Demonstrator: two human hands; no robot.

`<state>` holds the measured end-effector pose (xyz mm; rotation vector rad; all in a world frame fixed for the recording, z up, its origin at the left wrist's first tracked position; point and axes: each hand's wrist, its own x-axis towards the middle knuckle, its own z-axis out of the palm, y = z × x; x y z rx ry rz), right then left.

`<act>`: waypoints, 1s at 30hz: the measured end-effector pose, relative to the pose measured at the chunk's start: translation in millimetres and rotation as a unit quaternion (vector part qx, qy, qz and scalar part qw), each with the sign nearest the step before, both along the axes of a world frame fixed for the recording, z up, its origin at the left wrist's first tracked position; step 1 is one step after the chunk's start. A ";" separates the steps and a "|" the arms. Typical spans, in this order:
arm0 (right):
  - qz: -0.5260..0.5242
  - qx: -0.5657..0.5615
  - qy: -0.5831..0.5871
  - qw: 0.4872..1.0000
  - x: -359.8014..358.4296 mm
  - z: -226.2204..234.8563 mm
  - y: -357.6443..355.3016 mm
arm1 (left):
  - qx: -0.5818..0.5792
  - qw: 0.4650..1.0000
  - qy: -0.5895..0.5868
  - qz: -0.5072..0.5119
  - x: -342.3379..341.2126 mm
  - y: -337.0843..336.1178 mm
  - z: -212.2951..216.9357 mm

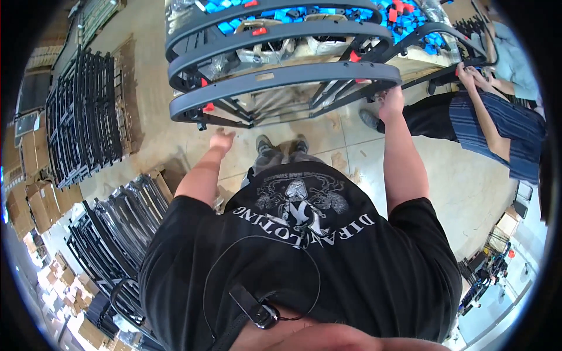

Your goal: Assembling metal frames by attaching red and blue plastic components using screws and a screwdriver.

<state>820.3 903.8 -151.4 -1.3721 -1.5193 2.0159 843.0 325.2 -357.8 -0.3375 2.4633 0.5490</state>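
Observation:
Several dark grey metal frames with curved front rails stand in a row before me, with small red clips on them. The nearest frame (293, 74) has its right end at my right hand (391, 103), whose fingers are curled against it. Below that frame's left end is my left hand (222, 141), its fingers apart and holding nothing; a small gap shows between it and the frame. A red clip (208, 107) sits on the frame's left corner, above my left hand.
Behind the frames, a workbench carries heaps of blue plastic pieces (293, 14) and red pieces (399, 10). At the right, a person in a striped apron (486, 126) has both hands on another black frame. Stacks of black frames (85, 114) and cardboard boxes (41, 199) stand at left.

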 end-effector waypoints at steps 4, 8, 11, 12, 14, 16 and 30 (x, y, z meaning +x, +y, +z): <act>-0.087 0.051 0.056 0.993 27.4 -9.2 21.9 | 0.107 0.986 -0.030 -0.127 36.8 -31.0 41.6; 0.118 0.230 -0.070 0.963 87.3 -35.6 -9.8 | 0.157 0.982 -0.093 0.040 54.9 -49.8 93.5; 0.118 0.043 -0.069 0.990 107.7 -25.1 -81.3 | 0.202 0.973 0.110 0.020 45.7 -26.0 199.7; 0.187 0.001 -0.068 0.980 117.8 -29.1 -86.2 | 0.219 0.961 0.170 -0.010 32.8 -11.9 242.7; 0.270 0.035 -0.086 0.958 100.8 4.6 -114.3 | 0.251 0.904 0.339 -0.076 18.1 9.5 302.2; 0.458 0.327 0.060 0.824 78.6 6.7 -120.3 | 0.245 0.851 0.446 -0.129 -1.8 34.0 351.1; 0.405 0.643 0.001 0.650 -194.6 1.1 -109.4 | -0.079 0.818 0.526 -0.218 -84.1 160.5 415.4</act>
